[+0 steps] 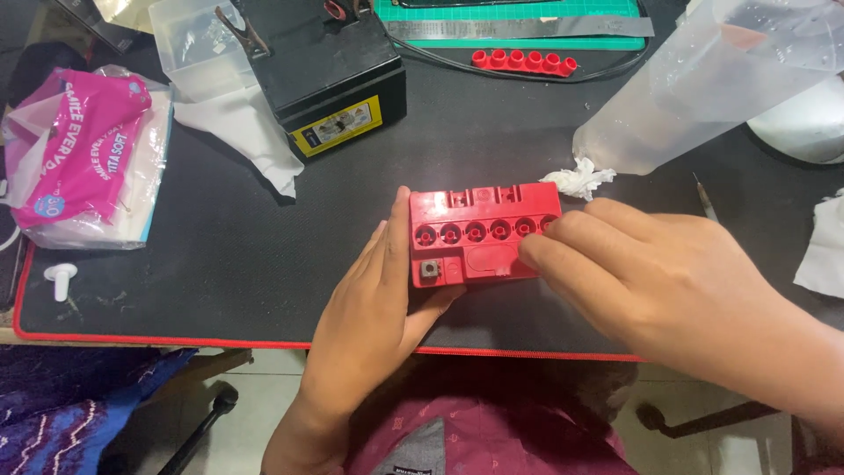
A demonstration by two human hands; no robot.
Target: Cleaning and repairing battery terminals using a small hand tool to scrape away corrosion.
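The black desk mat with a red border [220,264] carries everything here, and a large clear plastic bottle [694,88] lies tilted at the upper right with its mouth beside a crumpled white tissue wad [578,179]. At the upper middle stands a bigger black box-shaped battery [330,70] with a yellow label, clips on its terminals, and left of it a pink tissue pack [83,145]. The small red rectangular battery [479,233] sits at the mat's centre — its row of six round filler holes is open, uncapped, while a red strip of joined caps [523,61] lies well apart near the green cutting mat [527,13]. The left hand [374,308] braces the battery's left end, fingers together and flat against it, not clamped. The right hand [651,281] rests its fingertips on the top at the right end — pressing or touching, holding nothing that shows. As a judgement, the cells stand opened and capping is not yet done.
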